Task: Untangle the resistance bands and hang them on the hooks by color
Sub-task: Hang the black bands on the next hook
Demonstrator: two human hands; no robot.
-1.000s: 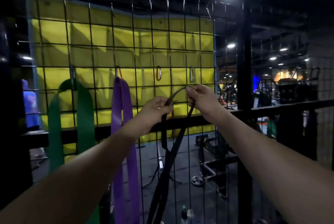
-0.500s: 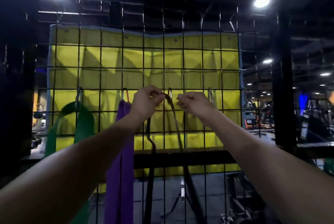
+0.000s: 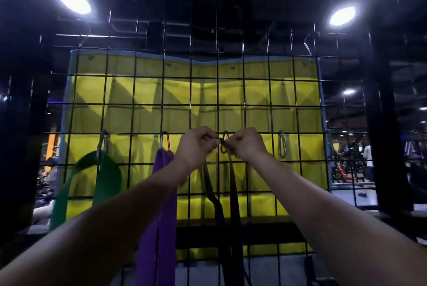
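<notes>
A black resistance band (image 3: 233, 184) hangs in two strands down the wire grid. My left hand (image 3: 196, 146) and my right hand (image 3: 248, 144) both pinch its top loop, right at the third carabiner hook (image 3: 224, 139). Whether the loop is through the hook I cannot tell. A green band (image 3: 104, 177) hangs from the first hook (image 3: 102, 143) at the left. A purple band (image 3: 161, 193) hangs from the second hook (image 3: 165, 140), beside my left forearm. The fourth hook (image 3: 282, 144) at the right carries nothing.
The hooks sit on a black wire grid panel (image 3: 147, 105) with a yellow mat (image 3: 307, 112) behind it. A thick black post (image 3: 383, 124) stands at the right. Gym machines and a person (image 3: 367, 158) are far off right. Ceiling lights glare above.
Both hands have risen with the black band's top loop from below the hook row to the third hook and drawn close together. The view tilted upward.
</notes>
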